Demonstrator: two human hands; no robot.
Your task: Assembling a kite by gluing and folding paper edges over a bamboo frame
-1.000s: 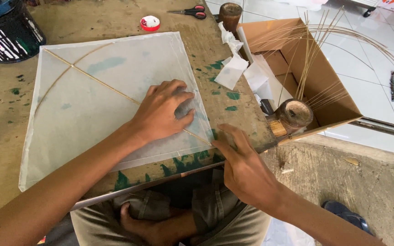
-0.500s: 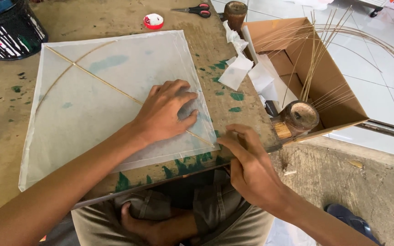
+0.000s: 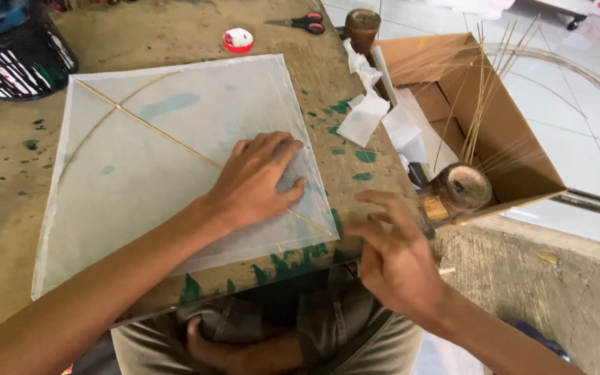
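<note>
Kite: a square kite of thin, translucent white paper lies flat on a worn wooden board spattered with green paint, one corner pointing toward the person's lap.
Frame: a straight bamboo spine runs corner to corner under the paper; a thinner bowed stick crosses it near the far corner.
Left hand: the left hand lies palm down on the kite near its right corner, fingers spread flat, pressing the paper over the spine.
Right hand: the right hand hovers just off the board's near right edge, fingers loosely curled and parted, holding nothing that can be made out.
Box: an open cardboard box beside the board holds a fan of long, thin bamboo splints and a round wooden spool.
Scraps: crumpled and folded white paper scraps lie at the board's right edge.
Tools: red-handled scissors and a small red-rimmed tape roll lie at the far edge.
</note>
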